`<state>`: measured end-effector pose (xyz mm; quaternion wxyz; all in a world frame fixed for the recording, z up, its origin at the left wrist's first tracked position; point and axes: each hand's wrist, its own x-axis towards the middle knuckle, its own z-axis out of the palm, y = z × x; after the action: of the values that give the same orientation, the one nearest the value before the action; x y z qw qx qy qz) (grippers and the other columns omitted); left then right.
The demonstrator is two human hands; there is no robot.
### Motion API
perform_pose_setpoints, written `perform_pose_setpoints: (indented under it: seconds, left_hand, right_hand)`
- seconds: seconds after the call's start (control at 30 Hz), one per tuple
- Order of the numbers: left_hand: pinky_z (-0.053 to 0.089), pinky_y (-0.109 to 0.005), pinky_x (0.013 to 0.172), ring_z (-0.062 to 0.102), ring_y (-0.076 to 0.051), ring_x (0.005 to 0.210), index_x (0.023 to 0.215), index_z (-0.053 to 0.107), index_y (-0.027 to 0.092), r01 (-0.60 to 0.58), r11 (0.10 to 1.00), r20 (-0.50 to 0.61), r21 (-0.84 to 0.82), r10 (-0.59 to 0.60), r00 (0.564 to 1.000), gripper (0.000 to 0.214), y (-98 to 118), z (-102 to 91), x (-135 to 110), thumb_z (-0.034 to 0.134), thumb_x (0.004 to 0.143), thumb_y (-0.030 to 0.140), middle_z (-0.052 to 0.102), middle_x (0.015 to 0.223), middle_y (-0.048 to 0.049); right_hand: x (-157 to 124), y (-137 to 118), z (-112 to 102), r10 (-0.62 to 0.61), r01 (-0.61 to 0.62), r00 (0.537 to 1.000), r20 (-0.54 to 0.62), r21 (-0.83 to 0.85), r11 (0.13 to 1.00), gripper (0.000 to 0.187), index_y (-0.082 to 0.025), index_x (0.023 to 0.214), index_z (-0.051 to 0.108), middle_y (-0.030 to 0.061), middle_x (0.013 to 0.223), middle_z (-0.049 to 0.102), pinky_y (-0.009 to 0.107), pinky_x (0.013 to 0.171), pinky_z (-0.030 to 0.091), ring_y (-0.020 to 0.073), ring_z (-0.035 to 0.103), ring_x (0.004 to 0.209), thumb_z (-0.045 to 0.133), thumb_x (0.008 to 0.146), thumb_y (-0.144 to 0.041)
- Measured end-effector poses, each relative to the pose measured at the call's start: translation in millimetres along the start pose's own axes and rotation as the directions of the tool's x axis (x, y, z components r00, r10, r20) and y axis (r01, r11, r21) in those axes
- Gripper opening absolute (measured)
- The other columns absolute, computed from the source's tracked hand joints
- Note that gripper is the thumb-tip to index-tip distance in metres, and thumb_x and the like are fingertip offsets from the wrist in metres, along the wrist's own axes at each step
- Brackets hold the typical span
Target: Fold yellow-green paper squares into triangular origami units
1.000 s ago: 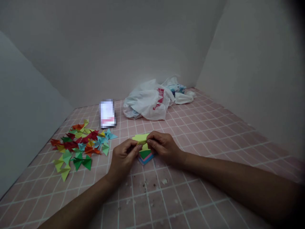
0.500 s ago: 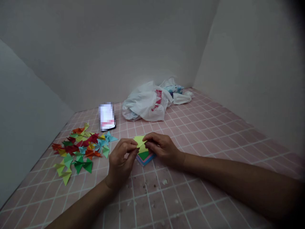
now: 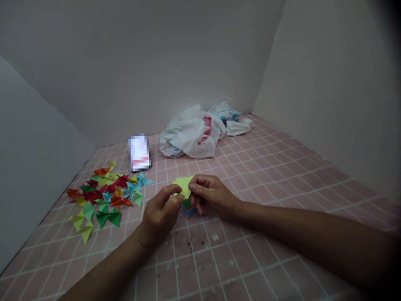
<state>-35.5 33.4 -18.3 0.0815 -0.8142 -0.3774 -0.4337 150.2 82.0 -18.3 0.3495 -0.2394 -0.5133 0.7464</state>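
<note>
**A:** What do we have between our hands?

**B:** A small folded piece of yellow-green origami paper (image 3: 183,186), held just above a stack of coloured paper squares (image 3: 187,210), which our fingers partly hide. The stack sits on a pink tiled floor (image 3: 219,267). Our right hand (image 3: 211,194) pinches the paper between thumb and fingertips, while our left hand (image 3: 159,217) stands open, fingers parted and curved. Its thumb is right at the paper's lower edge, though we can't tell whether they touch.

**A:** How will that paper handle?

**B:** We'd expect it to be very light and only slightly stiff, so it will crease or crush easily. We'd hold it lightly by its folded edges, with fingertips rather than a squeeze across the middle.

**A:** And what's around us?

**B:** Left of our hands lies a loose heap of folded paper units (image 3: 100,196) in red, green, yellow and blue. It is near our left hand but apart from it, and a careless sweep could scatter the pieces. Farther off are a pixelated rectangular object (image 3: 139,152) and a white plastic bag with red print (image 3: 191,133). Neither stands in our way.
</note>
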Motion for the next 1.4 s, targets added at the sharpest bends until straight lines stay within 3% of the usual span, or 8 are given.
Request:
perform_pose_setpoints:
  seconds: [0.1,0.2,0.27,0.37,0.6,0.83,1.07,1.4]
  left_hand:
    - [0.055,-0.03,0.079,0.066,-0.017,0.088,0.092,0.061,0.021,0.294,0.932,-0.014,-0.211,-0.303,0.953,0.014,4,2.2,5,0.057,0.087,0.009,0.066,0.094,-0.0047]
    - [0.054,-0.026,0.064,0.063,-0.015,0.069,0.098,0.059,0.02,0.662,0.568,0.181,-0.489,-0.676,0.715,0.008,8,3.0,9,0.053,0.092,0.022,0.064,0.079,-0.001]
    - [0.048,-0.023,0.054,0.057,-0.013,0.057,0.092,0.061,0.018,0.775,0.358,0.368,-0.52,-0.725,0.582,0.018,10,3.4,10,0.055,0.093,0.034,0.06,0.066,0.0015]
    - [0.038,-0.02,0.047,0.048,-0.009,0.046,0.078,0.063,0.016,0.829,0.218,0.508,-0.515,-0.701,0.5,0.029,12,5.2,10,0.062,0.088,0.042,0.054,0.052,0.0041]
    - [0.047,-0.021,0.058,0.056,-0.01,0.055,0.072,0.064,0.016,0.799,0.116,0.469,-0.59,-0.756,0.457,0.025,18,7.4,12,0.07,0.082,0.039,0.063,0.06,0.002]
    - [0.051,-0.022,0.055,0.058,-0.011,0.057,0.078,0.063,0.017,0.806,-0.012,0.537,-0.592,-0.751,0.383,0.026,21,7.5,14,0.07,0.081,0.042,0.064,0.068,0.0007]
    - [0.05,-0.021,0.051,0.059,-0.011,0.055,0.077,0.063,0.015,0.814,-0.061,0.573,-0.577,-0.74,0.351,0.025,19,10.3,14,0.074,0.078,0.038,0.065,0.07,-0.0006]
    - [0.051,-0.021,0.051,0.059,-0.01,0.055,0.078,0.062,0.014,0.826,-0.021,0.547,-0.563,-0.759,0.354,0.026,21,10.2,15,0.074,0.077,0.038,0.063,0.069,0.0006]
  right_hand:
    - [1,-2,-1,-0.033,0.03,0.997,-0.07,-0.045,0.999,0.029,-0.017,0.078,0.054,-0.0039,0.06,0.062,0.015,0.036,0.036,0.006,0.053,0.038,0.065,0.085,-0.043]
    - [2,-4,-3,-0.063,0.053,0.994,-0.088,-0.114,0.992,0.026,-0.017,0.077,0.054,-0.0045,0.06,0.061,0.016,0.036,0.036,0.0055,0.052,0.038,0.062,0.087,-0.04]
    - [2,-4,-3,-0.054,0.044,0.997,-0.062,-0.151,0.987,0.025,-0.017,0.076,0.055,-0.0049,0.059,0.06,0.016,0.037,0.036,0.0055,0.051,0.038,0.061,0.087,-0.038]
    - [2,-1,-4,-0.039,0.037,0.999,-0.01,-0.165,0.986,0.027,-0.016,0.077,0.056,-0.0044,0.058,0.059,0.016,0.037,0.037,0.0057,0.051,0.039,0.061,0.088,-0.04]
    - [6,3,-6,-0.011,0.011,1.0,0.007,-0.059,0.998,0.029,-0.017,0.082,0.055,-0.0043,0.061,0.062,0.017,0.038,0.04,0.0066,0.054,0.041,0.069,0.082,-0.042]
    - [5,0,-6,0.034,-0.032,0.999,0.009,-0.175,0.984,0.025,-0.017,0.077,0.055,-0.0054,0.054,0.059,0.016,0.036,0.037,0.0061,0.05,0.038,0.07,0.081,-0.036]
    - [5,1,-6,0.07,-0.069,0.998,-0.003,-0.16,0.985,0.021,-0.017,0.078,0.056,-0.0053,0.055,0.059,0.015,0.038,0.038,0.0051,0.05,0.039,0.066,0.083,-0.034]
    - [4,-1,-7,0.056,-0.049,0.997,0.044,-0.138,0.989,0.022,-0.016,0.079,0.056,-0.005,0.056,0.059,0.016,0.037,0.037,0.0056,0.05,0.04,0.06,0.089,-0.035]
